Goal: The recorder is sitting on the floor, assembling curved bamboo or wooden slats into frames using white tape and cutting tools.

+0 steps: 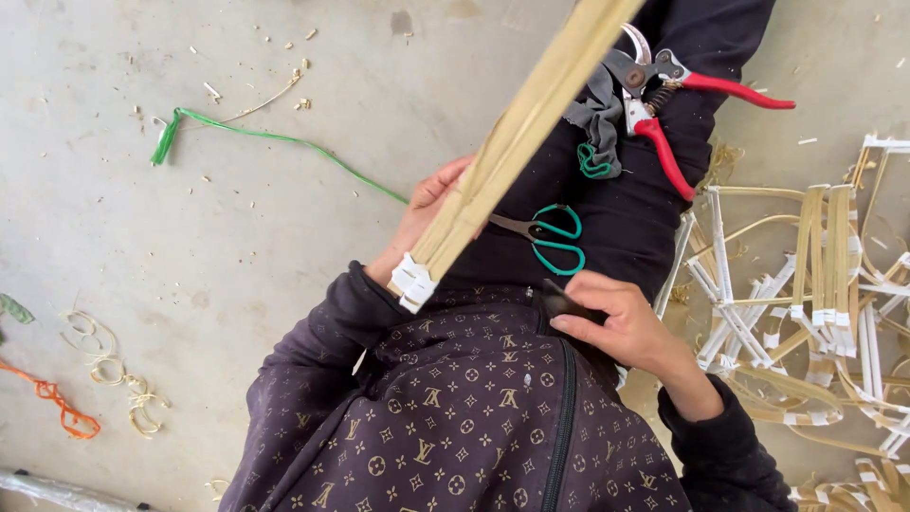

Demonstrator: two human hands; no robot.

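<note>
My left hand (423, 216) grips a bundle of pale bamboo strips (517, 133), bound with white tape at its lower end, which slants up toward the top edge. My right hand (621, 322) rests at the hem of my dark patterned jacket, fingers curled on a small dark object (566, 303); what that object is cannot be told. On my dark trouser lap lie scissors with teal handles (548, 237), red-handled pruning shears (664, 104) and a grey cloth (595, 118).
A pile of taped bamboo frames (806, 284) lies on the concrete floor at the right. A green plastic string (256, 136) stretches across the floor at upper left. An orange string (57, 403) and curled bamboo shavings (114, 365) lie at lower left.
</note>
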